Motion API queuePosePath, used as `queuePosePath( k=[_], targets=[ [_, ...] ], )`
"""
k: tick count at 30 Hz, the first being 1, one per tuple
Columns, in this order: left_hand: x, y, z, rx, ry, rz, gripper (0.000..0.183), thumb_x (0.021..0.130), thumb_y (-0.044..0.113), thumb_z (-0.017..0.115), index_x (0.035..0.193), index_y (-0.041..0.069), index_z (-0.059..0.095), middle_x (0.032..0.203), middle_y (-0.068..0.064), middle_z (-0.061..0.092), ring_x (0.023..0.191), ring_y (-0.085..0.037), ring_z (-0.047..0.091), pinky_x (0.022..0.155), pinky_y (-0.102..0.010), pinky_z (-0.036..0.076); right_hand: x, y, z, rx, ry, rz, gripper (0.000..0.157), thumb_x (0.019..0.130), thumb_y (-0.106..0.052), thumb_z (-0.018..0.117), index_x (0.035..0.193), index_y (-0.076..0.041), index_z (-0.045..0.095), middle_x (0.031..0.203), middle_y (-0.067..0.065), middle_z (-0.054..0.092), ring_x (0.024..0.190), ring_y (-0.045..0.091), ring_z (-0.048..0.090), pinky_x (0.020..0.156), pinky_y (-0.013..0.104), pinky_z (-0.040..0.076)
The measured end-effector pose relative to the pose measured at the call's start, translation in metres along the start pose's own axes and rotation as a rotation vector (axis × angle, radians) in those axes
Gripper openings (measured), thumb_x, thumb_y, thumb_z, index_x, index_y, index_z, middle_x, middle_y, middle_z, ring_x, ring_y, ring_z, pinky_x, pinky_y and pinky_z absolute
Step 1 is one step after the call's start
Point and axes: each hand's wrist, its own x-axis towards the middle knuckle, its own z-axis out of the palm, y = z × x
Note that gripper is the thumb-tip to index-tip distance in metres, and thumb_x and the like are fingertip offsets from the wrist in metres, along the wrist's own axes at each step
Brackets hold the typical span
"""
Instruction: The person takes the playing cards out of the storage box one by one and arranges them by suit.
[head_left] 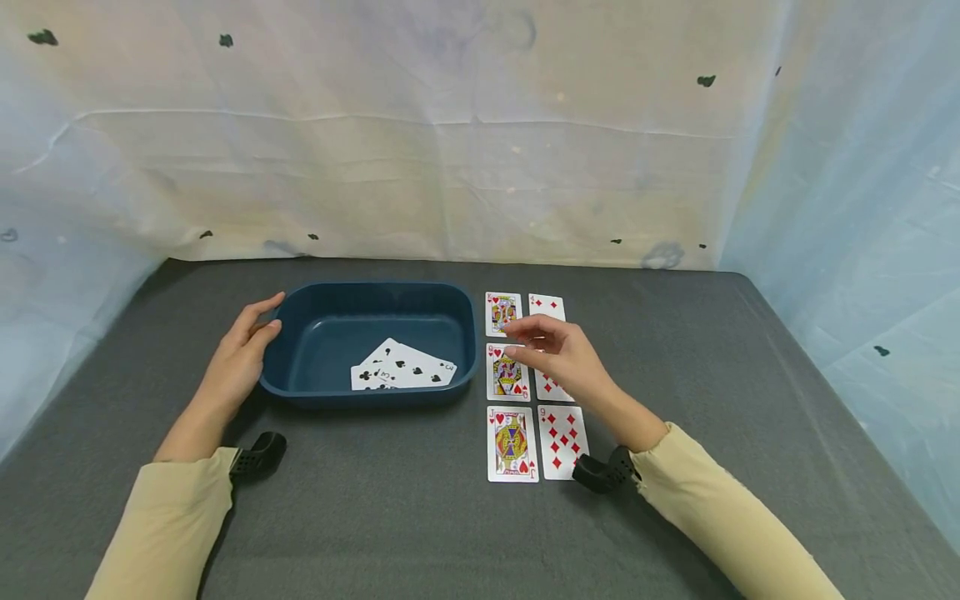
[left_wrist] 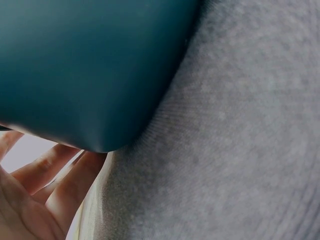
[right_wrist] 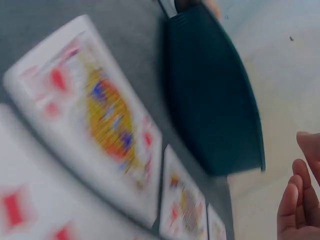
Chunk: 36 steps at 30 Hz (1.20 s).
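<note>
A dark blue tray (head_left: 367,398) sits on the grey-covered counter (head_left: 750,375), left of its middle and near the far edge. The left hand (head_left: 236,367) touches the tray's left end, thumb and forefinger apart at the rim; its grip is spread, with fairly straight fingers meeting the outer wall. In the tray's near right corner lie overlapping black-suit cards (head_left: 401,367), face up, spades and clubs among them.

Just beside the tray's right end, two columns of face-up cards run from near the counter's far edge toward its near edge. The left column has a far heart court card (head_left: 502,312), a queen of hearts (head_left: 508,373) and a jack of hearts (head_left: 513,444). The right column has a far diamond card (head_left: 547,305), a middle diamond card (head_left: 551,388) partly covered from view, and a nine of diamonds (head_left: 563,442).

The right hand (head_left: 558,350) is raised over the far and middle rows. Its grip has hold of nothing, with a gap between the thumb and the bent fingers.
</note>
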Motion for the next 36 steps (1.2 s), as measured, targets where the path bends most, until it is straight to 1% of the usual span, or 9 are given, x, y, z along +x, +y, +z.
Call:
queuePosePath(
  k=[2, 5, 9, 13, 17, 22, 26, 30, 36],
  targets=[
    [0.0, 0.0, 0.0, -0.002, -0.001, -0.003, 0.053, 0.106, 0.035, 0.03, 0.154, 0.017, 0.019, 0.159, -0.02, 0.009, 0.139, -0.05, 0.017, 0.105, -0.072, 0.015, 0.009, -0.005, 0.009, 0.029, -0.006, 0.006, 0.033, 0.087, -0.007, 0.069, 0.118, 0.002, 0.063, 0.115, 0.015, 0.064, 0.089, 0.013, 0.059, 0.078, 0.02, 0.05],
    [0.0, 0.0, 0.0, -0.002, -0.001, -0.004, 0.053, 0.105, 0.036, 0.03, 0.154, 0.017, 0.019, 0.159, -0.02, 0.009, 0.139, -0.05, 0.018, 0.105, -0.072, 0.016, 0.022, -0.012, 0.022, 0.082, -0.018, 0.011, 0.034, 0.088, -0.007, 0.069, 0.119, 0.004, 0.062, 0.116, 0.018, 0.063, 0.092, 0.014, 0.06, 0.081, 0.02, 0.051],
    [0.0, 0.001, -0.001, 0.005, 0.001, -0.012, 0.053, 0.105, 0.036, 0.03, 0.154, 0.018, 0.02, 0.159, -0.019, 0.009, 0.139, -0.05, 0.018, 0.105, -0.072, 0.016, 0.038, -0.021, 0.041, 0.116, -0.035, 0.014, 0.033, 0.088, -0.007, 0.068, 0.119, 0.003, 0.063, 0.119, 0.025, 0.06, 0.092, 0.014, 0.06, 0.082, 0.021, 0.051],
    [0.0, 0.002, -0.001, 0.003, 0.001, -0.02, 0.053, 0.105, 0.037, 0.031, 0.154, 0.019, 0.02, 0.159, -0.02, 0.009, 0.139, -0.05, 0.018, 0.105, -0.072, 0.017, 0.05, -0.028, 0.06, 0.139, -0.053, 0.028, 0.03, 0.087, -0.008, 0.069, 0.116, 0.001, 0.065, 0.119, 0.024, 0.061, 0.09, 0.013, 0.06, 0.082, 0.021, 0.05],
    [-0.001, 0.003, -0.001, -0.003, -0.004, -0.022, 0.053, 0.105, 0.038, 0.031, 0.154, 0.019, 0.021, 0.159, -0.02, 0.009, 0.139, -0.05, 0.018, 0.104, -0.072, 0.017, 0.061, -0.031, 0.078, 0.139, -0.073, 0.035, 0.03, 0.087, -0.008, 0.069, 0.115, 0.002, 0.065, 0.116, 0.022, 0.063, 0.087, 0.01, 0.06, 0.079, 0.02, 0.05],
    [-0.002, 0.003, -0.001, -0.003, -0.004, -0.02, 0.054, 0.105, 0.038, 0.031, 0.154, 0.019, 0.021, 0.159, -0.021, 0.01, 0.139, -0.051, 0.018, 0.104, -0.072, 0.017, 0.07, -0.03, 0.096, 0.103, -0.111, 0.016, 0.029, 0.087, -0.008, 0.069, 0.115, 0.002, 0.066, 0.111, 0.019, 0.065, 0.084, 0.008, 0.06, 0.076, 0.019, 0.05],
    [-0.002, 0.004, 0.0, 0.002, -0.002, -0.02, 0.053, 0.105, 0.037, 0.031, 0.154, 0.018, 0.022, 0.159, -0.021, 0.01, 0.139, -0.05, 0.019, 0.104, -0.072, 0.018, 0.074, -0.029, 0.106, 0.079, -0.129, 0.028, 0.03, 0.087, -0.009, 0.07, 0.114, 0.001, 0.066, 0.106, 0.016, 0.068, 0.083, 0.008, 0.061, 0.077, 0.023, 0.052],
    [-0.002, 0.005, 0.0, 0.011, 0.006, -0.024, 0.053, 0.105, 0.036, 0.032, 0.153, 0.017, 0.022, 0.158, -0.022, 0.012, 0.139, -0.05, 0.02, 0.104, -0.071, 0.019, 0.078, -0.028, 0.111, 0.046, -0.154, 0.075, 0.033, 0.087, -0.013, 0.071, 0.117, 0.0, 0.065, 0.104, 0.012, 0.068, 0.086, 0.011, 0.062, 0.082, 0.031, 0.053],
    [-0.002, 0.004, 0.0, 0.015, 0.015, -0.019, 0.052, 0.105, 0.035, 0.031, 0.153, 0.017, 0.022, 0.157, -0.024, 0.016, 0.137, -0.05, 0.023, 0.103, -0.071, 0.02, 0.084, -0.028, 0.115, -0.142, -0.221, 0.194, 0.042, 0.082, -0.025, 0.076, 0.12, -0.009, 0.066, 0.115, 0.007, 0.062, 0.1, 0.016, 0.055, 0.078, 0.027, 0.047]
  ],
)
